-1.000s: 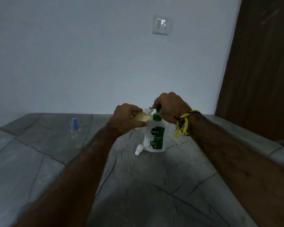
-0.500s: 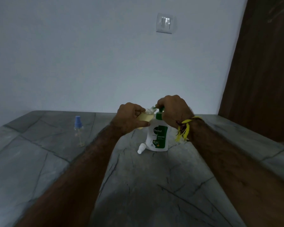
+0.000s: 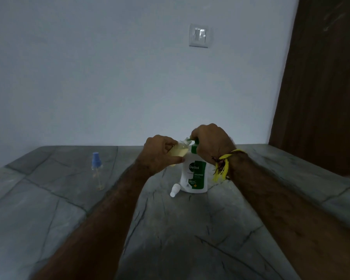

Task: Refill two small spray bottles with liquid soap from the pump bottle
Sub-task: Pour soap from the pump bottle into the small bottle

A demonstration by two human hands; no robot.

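Pump bottle (image 3: 194, 174) nozzle hidden under right hand (image 3: 210, 142).

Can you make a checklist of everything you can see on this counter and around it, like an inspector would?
Surface: grey stone counter with dark cracks and seams, dimly lit.
Job's things: pump bottle stands upright, white with a green label. Open small bottle with yellowish liquid is held tilted at the pump's spout. Second spray bottle with a blue top stands upright, apart on the left.
Clutter: white spray cap lies beside the pump bottle's base.
Grippers: left hand grips the small bottle; right hand sits on the pump head.
Cables: nothing seen.
Surroundings: pale wall, light switch, brown door, yellow wrist thread.
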